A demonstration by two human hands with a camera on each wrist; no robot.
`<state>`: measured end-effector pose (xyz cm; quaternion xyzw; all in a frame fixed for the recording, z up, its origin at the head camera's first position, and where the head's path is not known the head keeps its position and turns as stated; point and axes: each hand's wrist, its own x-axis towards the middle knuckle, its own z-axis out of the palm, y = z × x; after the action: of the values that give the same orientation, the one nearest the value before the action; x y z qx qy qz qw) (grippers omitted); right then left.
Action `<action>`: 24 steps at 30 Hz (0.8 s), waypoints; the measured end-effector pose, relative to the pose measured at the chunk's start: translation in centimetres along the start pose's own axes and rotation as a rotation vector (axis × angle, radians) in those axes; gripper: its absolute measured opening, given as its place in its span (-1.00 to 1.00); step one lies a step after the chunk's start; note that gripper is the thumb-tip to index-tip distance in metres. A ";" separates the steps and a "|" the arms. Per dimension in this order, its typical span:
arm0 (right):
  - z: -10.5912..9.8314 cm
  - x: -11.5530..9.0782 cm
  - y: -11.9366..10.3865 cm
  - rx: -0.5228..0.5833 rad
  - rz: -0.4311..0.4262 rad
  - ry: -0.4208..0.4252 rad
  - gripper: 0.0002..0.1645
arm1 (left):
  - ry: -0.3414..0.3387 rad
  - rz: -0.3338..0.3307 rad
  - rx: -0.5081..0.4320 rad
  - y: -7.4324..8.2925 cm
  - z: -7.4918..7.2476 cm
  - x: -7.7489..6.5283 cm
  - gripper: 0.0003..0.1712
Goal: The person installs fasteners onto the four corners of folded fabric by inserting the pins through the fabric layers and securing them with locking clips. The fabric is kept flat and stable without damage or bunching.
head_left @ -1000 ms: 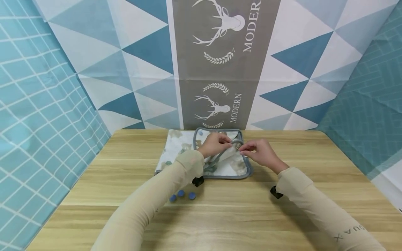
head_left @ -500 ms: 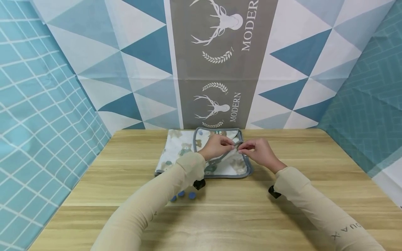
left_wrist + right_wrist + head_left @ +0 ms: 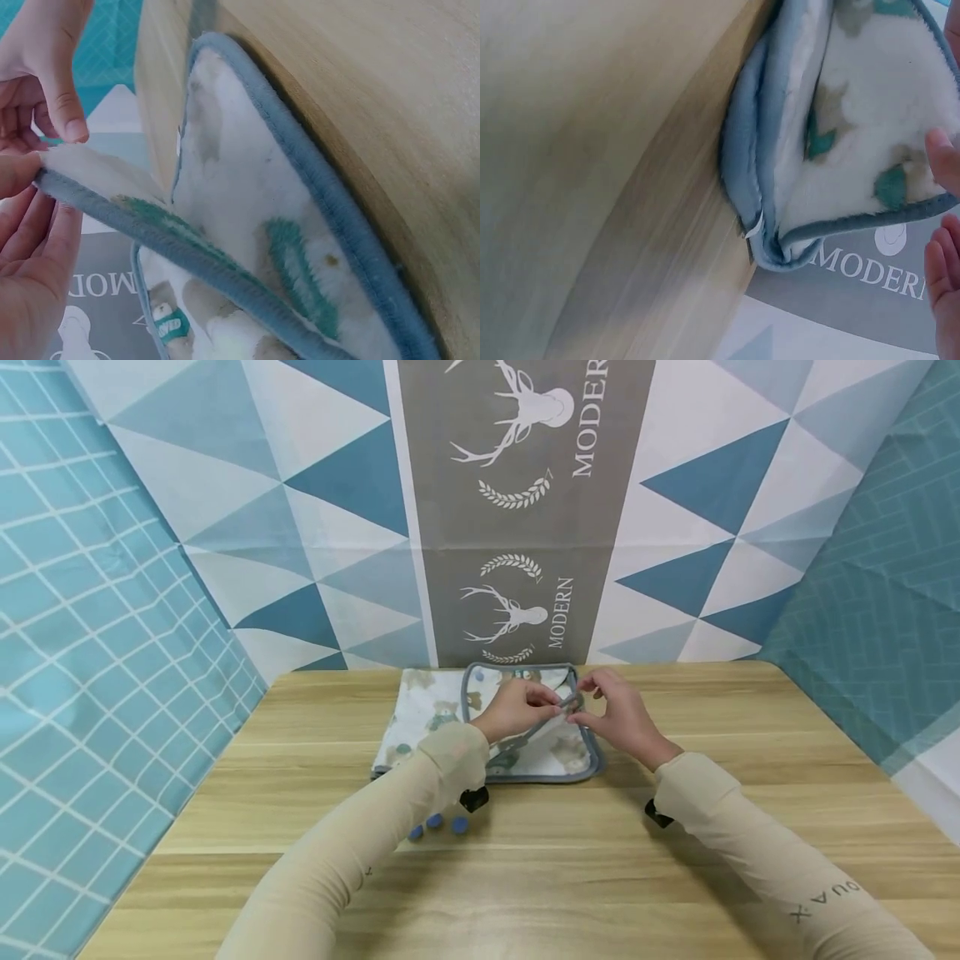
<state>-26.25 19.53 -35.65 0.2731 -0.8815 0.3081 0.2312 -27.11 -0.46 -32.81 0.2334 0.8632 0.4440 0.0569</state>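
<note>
Likely soft, light and limp, a fleecy cloth [image 3: 547, 758] near the table's [image 3: 675, 868] far edge is pinched by the left hand [image 3: 516, 707] at its blue-grey trim [image 3: 172, 244], probably the firmest hold, the right hand [image 3: 624, 720] being held with thumb and fingers parted.

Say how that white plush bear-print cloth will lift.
The white plush bear-print cloth is likely floppy: part peels up while the rest lies flat. Its fuzzy pile probably resists slipping. Layers may separate, since a gap shows beneath the raised grey-blue edge.
</note>
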 end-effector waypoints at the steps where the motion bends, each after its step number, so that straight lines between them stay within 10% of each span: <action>1: 0.0 0.0 0.1 -0.004 -0.019 -0.013 -0.45 | -0.003 0.002 0.001 0.0 0.0 0.0 -0.82; 24: 0.3 -0.2 0.7 0.006 -0.181 -0.094 -0.79 | -0.091 0.062 0.024 -1.0 -2.3 -2.9 -0.75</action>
<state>-26.59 19.83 -36.29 0.3667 -0.8621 0.2755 0.2155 -25.65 -3.99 -32.55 0.2805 0.8574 0.4242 0.0797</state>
